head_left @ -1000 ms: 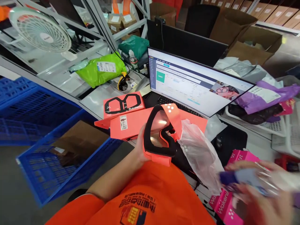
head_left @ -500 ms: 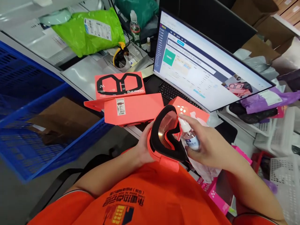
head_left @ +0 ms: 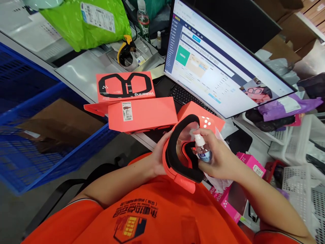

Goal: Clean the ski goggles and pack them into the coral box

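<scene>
The person's bare left hand (head_left: pixel 161 159) is gripping a pair of coral goggles (head_left: pixel 172 149) with thick black foam, and most of its fingers are hiding behind the frame. The goggles are tilting in front of an orange cloth shirt (head_left: pixel 157 217). The bare right hand (head_left: pixel 220 154) is closing around a small clear spray bottle (head_left: pixel 204 154) with a white top, and the hand is covering one side of it. The bottle is blocking part of the goggles, and its blue and white label is showing marks too tiny to read.

On the desk, a flat coral box (head_left: pixel 125 88) with a black goggle shape is showing the word "Wakening". Just beside it, a plain coral box (head_left: pixel 149 113) is wearing a white sticker (head_left: pixel 127 112) with a little goggle picture and blurry print. Crumpled see-through plastic (head_left: pixel 220 185) is partly covering a bright pink box (head_left: pixel 230 206), so its white letters are hard to read. The picture's top edge is cutting off a shiny green bag (head_left: pixel 86 28) and a big black-edged screen (head_left: pixel 215 74); most screen writing is looking too small to read.
</scene>
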Tool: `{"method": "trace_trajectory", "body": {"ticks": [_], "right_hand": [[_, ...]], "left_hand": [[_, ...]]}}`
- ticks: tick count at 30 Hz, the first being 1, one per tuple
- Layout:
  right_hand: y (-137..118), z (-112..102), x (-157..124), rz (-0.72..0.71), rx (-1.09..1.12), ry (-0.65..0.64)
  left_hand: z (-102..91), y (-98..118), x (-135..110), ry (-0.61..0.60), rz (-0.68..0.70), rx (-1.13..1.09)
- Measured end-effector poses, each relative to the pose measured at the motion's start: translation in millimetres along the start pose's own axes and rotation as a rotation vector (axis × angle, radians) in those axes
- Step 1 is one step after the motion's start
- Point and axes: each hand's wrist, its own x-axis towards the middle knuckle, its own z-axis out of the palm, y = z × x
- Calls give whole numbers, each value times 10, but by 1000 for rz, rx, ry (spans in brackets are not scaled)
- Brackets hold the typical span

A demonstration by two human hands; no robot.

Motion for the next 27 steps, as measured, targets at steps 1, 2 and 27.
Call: {"method": "trace_trajectory", "body": {"ticks": [1, 2, 27], "right_hand": [[13, 20, -15, -1, 27, 17], [23, 34, -30, -1, 59, 25], [946, -136, -799, 284, -23, 1230]], "left_hand": [[-10, 0, 9, -54, -49, 9], [-20, -1, 19, -102, -98, 17], [146, 129, -32, 458, 114, 300]]}}
